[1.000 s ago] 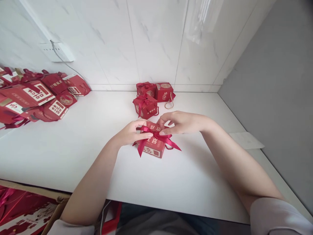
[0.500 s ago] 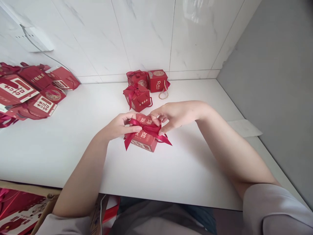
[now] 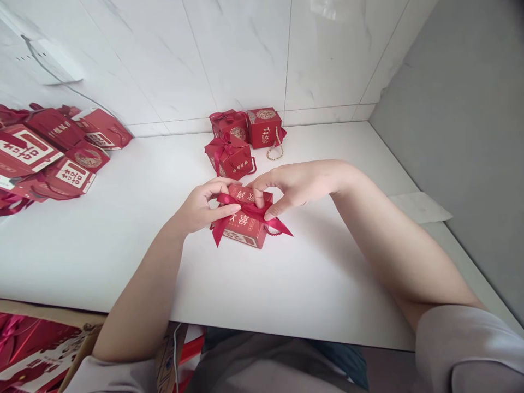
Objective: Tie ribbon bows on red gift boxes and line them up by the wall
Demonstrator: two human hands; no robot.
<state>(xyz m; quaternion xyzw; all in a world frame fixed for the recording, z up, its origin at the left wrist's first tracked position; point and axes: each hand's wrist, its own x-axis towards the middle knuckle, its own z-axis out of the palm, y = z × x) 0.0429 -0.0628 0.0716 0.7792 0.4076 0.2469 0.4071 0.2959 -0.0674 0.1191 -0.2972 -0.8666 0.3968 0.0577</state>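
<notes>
- The left hand (image 3: 200,206) was closed on the ribbon (image 3: 248,212), its thumb and forefinger pinching the bow's left loop on top of the box (image 3: 245,228)
- The right hand (image 3: 292,185) pinched the same ribbon from the other side, fingertips pressed together at the knot
- The ribbon's two tails hung down past the box's left and right sides
- The box, red with gold lettering, sat on the white table (image 3: 286,284), near its middle and just in front of the person
- Three finished boxes (image 3: 241,139) with bows stood close together behind it, by the tiled wall (image 3: 245,54)
- A heap of flat red cartons (image 3: 53,158) lay well apart at the far left
- A sheet of paper (image 3: 420,206) lay at the table's right edge
</notes>
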